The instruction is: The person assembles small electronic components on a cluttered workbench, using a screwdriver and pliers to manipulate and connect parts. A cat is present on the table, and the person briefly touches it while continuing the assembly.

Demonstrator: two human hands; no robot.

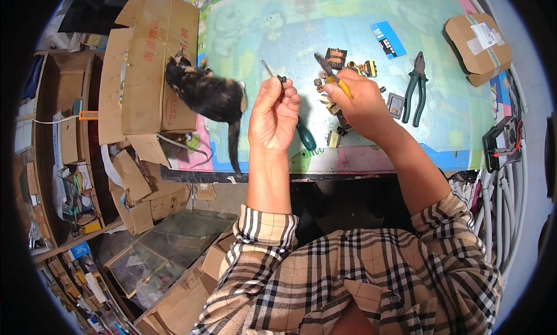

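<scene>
My left hand (274,111) is closed, its thumb and fingertips pinching a small black part (282,79). A screwdriver (306,137) with a green handle passes behind that hand, and its thin metal shaft shows past the thumb; whether it is gripped or lies on the table, I cannot tell. In my right hand (362,100) is a yellow-handled tool (343,87) with a dark flat head, pointing up and left. Just beside it are copper-wound coils (336,57), a yellow-and-black transformer (367,68) and other small components (333,139), partly covered by the hand.
Green-handled pliers (415,91) lie right of my right hand, near a small grey square part (395,105). A blue card (387,40) is farther back. A dark cat (209,91) stands by the large cardboard box (151,62). An opened small carton (479,47) and a black meter (500,143) are at right.
</scene>
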